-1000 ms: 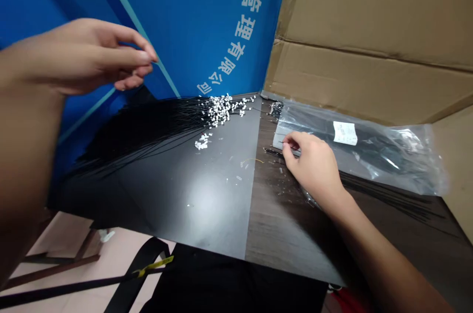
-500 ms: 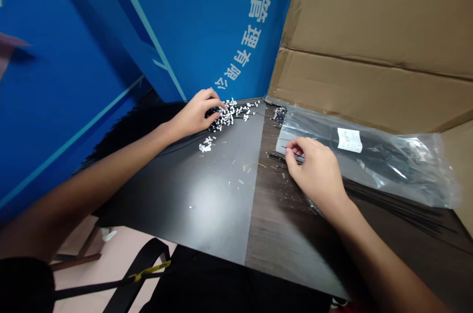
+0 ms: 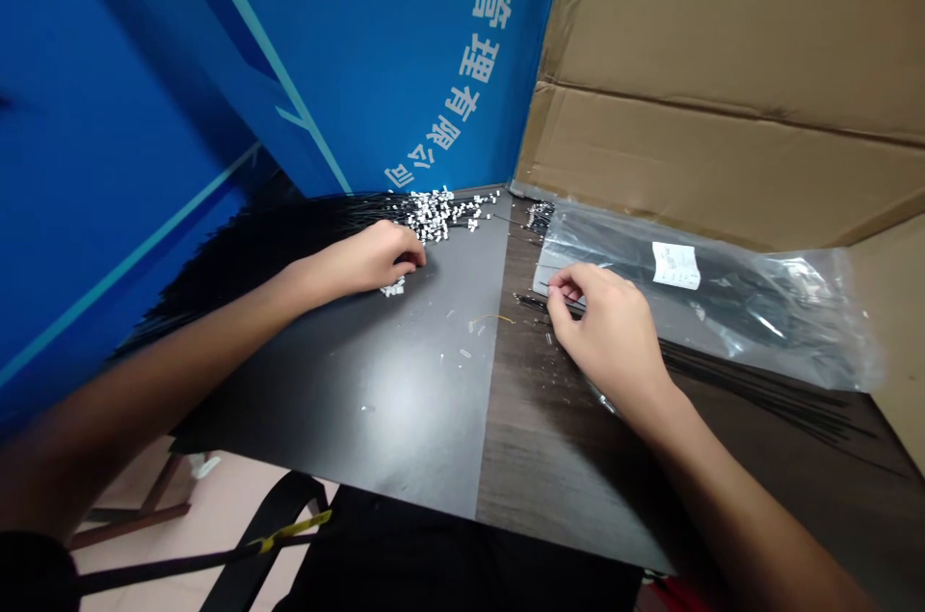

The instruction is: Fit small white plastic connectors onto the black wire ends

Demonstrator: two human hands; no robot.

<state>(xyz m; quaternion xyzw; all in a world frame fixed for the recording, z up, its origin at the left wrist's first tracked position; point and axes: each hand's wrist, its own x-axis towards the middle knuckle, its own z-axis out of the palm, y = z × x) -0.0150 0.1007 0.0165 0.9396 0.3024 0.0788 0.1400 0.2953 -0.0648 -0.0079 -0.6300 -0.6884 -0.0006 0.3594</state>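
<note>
My left hand (image 3: 372, 255) is closed, its fingertips pressed together at the near side of a pile of white connectors (image 3: 434, 212). What its fingertips hold, if anything, I cannot make out. Black wires (image 3: 289, 226) run leftward from the pile, partly behind my arm. A small cluster of white pieces (image 3: 394, 287) lies just under my left hand. My right hand (image 3: 611, 318) pinches a thin black wire between thumb and forefinger, with a short end sticking out to the left. Beneath that hand lies a loose bundle of black wires (image 3: 766, 390), stretching out to the right.
A clear plastic bag (image 3: 729, 304) with a white label (image 3: 675, 265) lies behind my right hand. Behind it leans a cardboard sheet (image 3: 723, 140); a blue panel (image 3: 405, 43) borders the table (image 3: 411, 419) at the back left. Small clear scraps (image 3: 466, 353) are scattered mid-table.
My left hand has come down from over the connector pile toward me, and its fingers have closed. My right hand keeps its pinch in nearly the same place. The view has shifted slightly.
</note>
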